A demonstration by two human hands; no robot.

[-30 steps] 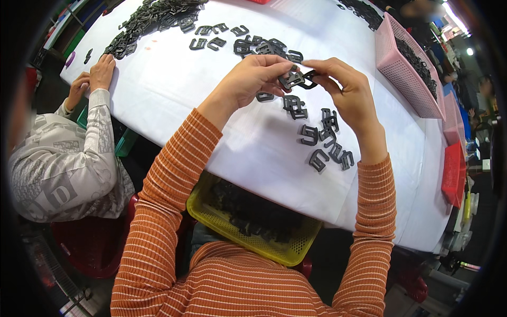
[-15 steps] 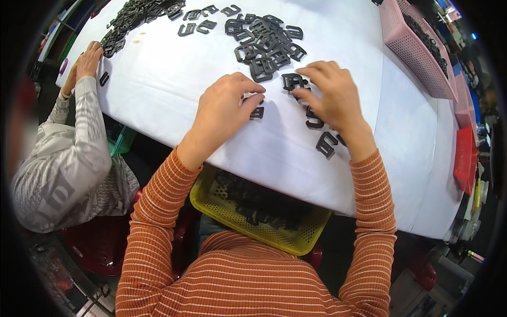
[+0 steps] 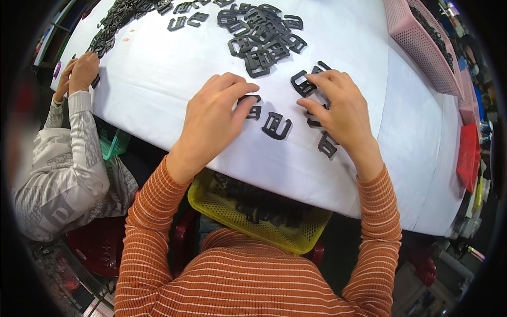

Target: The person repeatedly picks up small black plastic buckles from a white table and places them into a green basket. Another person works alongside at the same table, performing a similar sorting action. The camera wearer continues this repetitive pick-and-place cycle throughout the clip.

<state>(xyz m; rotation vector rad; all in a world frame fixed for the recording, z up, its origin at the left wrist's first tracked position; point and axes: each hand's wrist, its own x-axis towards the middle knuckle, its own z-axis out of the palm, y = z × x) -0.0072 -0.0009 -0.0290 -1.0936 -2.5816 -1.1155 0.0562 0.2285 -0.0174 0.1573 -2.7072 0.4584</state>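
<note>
My left hand (image 3: 214, 116) hovers low over the white tabletop, thumb and fingers apart around a black plastic buckle (image 3: 254, 112), partly hidden by the thumb. My right hand (image 3: 340, 108) has its thumb and fingertips at the edges of another black buckle (image 3: 302, 83), which is tilted. Between the hands a single buckle (image 3: 276, 126) lies flat with its open hook side to the right. Beneath and beside my right hand are more buckles, one of them (image 3: 327, 145) near the wrist, partly covered. Beyond both hands rises a loose pile of buckles (image 3: 261, 34).
A larger heap of black parts (image 3: 113, 24) lies far left, where a co-worker's hands (image 3: 82, 71) work. Pink perforated baskets (image 3: 422, 53) and a red tray (image 3: 468, 158) stand along the right. A yellow basket (image 3: 253, 235) with dark parts sits below the table edge.
A buckle now lies flat between my hands where bare cloth was. My right hand has shifted slightly right, and the buckle at its fingertips is turned differently. My left hand has moved slightly left.
</note>
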